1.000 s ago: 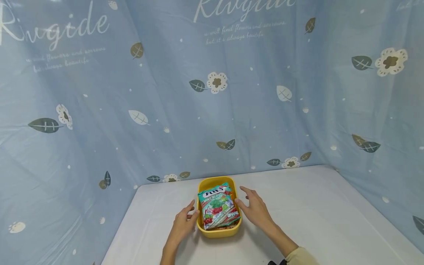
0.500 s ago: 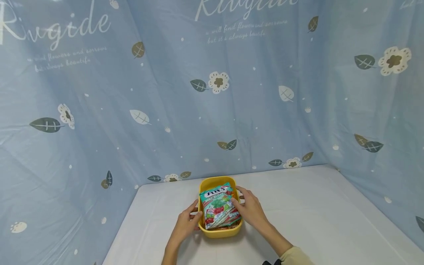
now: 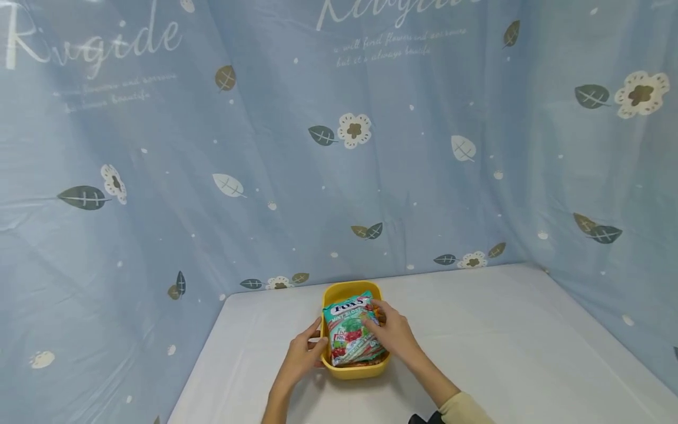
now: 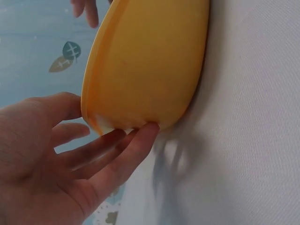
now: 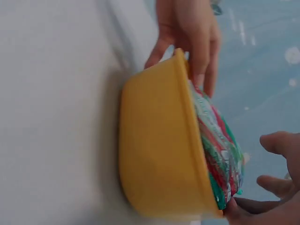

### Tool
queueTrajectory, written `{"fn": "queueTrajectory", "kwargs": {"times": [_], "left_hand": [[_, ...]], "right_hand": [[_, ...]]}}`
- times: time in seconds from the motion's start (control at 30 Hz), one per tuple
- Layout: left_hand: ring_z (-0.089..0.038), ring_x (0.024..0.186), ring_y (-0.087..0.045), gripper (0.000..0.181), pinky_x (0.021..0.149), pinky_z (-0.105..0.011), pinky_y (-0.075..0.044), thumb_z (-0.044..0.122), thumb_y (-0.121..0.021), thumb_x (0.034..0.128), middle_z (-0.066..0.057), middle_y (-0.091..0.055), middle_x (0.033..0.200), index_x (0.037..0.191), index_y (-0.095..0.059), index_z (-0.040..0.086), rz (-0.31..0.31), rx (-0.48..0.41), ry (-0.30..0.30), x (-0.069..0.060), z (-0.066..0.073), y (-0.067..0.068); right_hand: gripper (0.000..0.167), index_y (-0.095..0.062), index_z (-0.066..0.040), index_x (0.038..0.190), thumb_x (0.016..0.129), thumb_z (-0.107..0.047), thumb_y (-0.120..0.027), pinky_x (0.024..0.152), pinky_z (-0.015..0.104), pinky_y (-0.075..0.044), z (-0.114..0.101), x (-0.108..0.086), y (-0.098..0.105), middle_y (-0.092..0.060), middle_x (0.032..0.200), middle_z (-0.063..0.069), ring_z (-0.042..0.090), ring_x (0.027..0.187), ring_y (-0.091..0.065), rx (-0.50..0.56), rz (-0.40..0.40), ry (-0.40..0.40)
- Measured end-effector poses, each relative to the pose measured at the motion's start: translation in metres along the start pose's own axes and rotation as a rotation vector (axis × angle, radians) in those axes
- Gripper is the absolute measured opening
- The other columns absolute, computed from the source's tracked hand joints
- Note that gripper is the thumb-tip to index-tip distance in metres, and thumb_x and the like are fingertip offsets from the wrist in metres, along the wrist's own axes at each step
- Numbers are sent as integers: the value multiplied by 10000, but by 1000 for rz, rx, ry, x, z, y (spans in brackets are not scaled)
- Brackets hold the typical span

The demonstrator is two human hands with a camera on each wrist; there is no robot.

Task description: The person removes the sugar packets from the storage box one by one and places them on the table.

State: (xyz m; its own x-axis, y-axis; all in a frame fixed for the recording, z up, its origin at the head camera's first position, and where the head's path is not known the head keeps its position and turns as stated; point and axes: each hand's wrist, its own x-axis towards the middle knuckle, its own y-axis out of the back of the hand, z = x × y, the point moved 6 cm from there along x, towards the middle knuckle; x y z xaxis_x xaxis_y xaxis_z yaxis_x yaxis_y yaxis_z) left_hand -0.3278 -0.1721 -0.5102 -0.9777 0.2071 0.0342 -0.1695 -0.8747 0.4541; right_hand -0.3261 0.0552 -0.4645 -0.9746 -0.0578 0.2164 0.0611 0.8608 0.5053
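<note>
A teal bag of Fox's candy lies in a yellow plastic bin on the white table. My left hand holds the bin's left side; in the left wrist view its thumb is at the rim and its fingers press the outer wall. Over the bag's right side is my right hand, thumb and fingers spread. In the right wrist view, its lower fingers are at the bag's edge near the rim, while thumb and another finger stand apart from the bag.
Under the bag, more orange packaging shows inside the bin. White cloth covers the table. A blue printed curtain hangs behind and at both sides.
My left hand has closed in on the bin's left side. My right hand has moved left from beside the bin to over the bag. The bin still stands on the table.
</note>
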Motion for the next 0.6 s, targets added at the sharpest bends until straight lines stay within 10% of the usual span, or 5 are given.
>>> {"fn": "queueTrajectory", "kwargs": {"times": [0.3,0.6], "left_hand": [[-277,1004,-670,594,586,-273,-628,216,-582,985,-269,-562,1274,1511,-362,48,-7,8,-1,0,2,-1],[-306,1003,-683,580,576,-268,-626,194,-564,991,-287,-566,1262,1499,-360,3,0,-7,-36,0,3,0]], "right_hand": [[687,-411,-43,1466,911,-335,-692,1036,545,-504,9,2,1,-551,1367,280,427,1278,-533,251,-81,-225],[603,-449,-148,1456,918,-282,-688,1046,511,-509,12,5,-9,-559,1365,192,353,1237,-565,199,-121,-89]]}}
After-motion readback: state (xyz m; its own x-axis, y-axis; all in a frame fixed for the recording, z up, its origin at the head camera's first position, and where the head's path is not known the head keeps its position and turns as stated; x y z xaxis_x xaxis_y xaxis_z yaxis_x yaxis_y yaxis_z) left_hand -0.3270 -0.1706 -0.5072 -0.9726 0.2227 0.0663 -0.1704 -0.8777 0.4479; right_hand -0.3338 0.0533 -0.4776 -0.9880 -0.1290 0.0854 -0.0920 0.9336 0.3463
